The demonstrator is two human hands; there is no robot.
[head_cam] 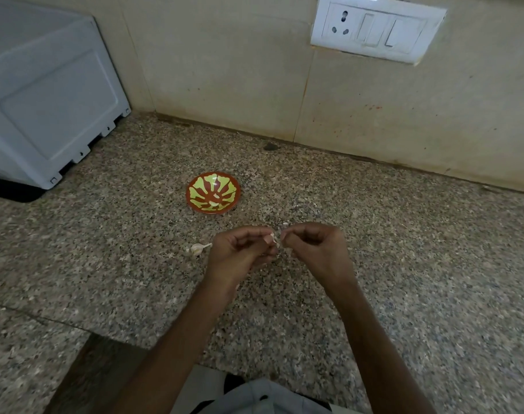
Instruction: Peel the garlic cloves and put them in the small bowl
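Pinched a papery garlic clove from both sides, left hand and right hand curled on it above the speckled granite counter. Noted the round glossy red-and-yellow small bowl just beyond, pale peeled clove inside, a knobbly unpeeled piece beside the left hand.

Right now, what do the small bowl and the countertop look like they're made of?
Small bowl: probably glazed ceramic, possibly melamine, since a glossy highlight sits over its red and yellow-green pattern. Countertop: polished granite-like stone, with speckled grey, brown and black grains and a faint sheen.
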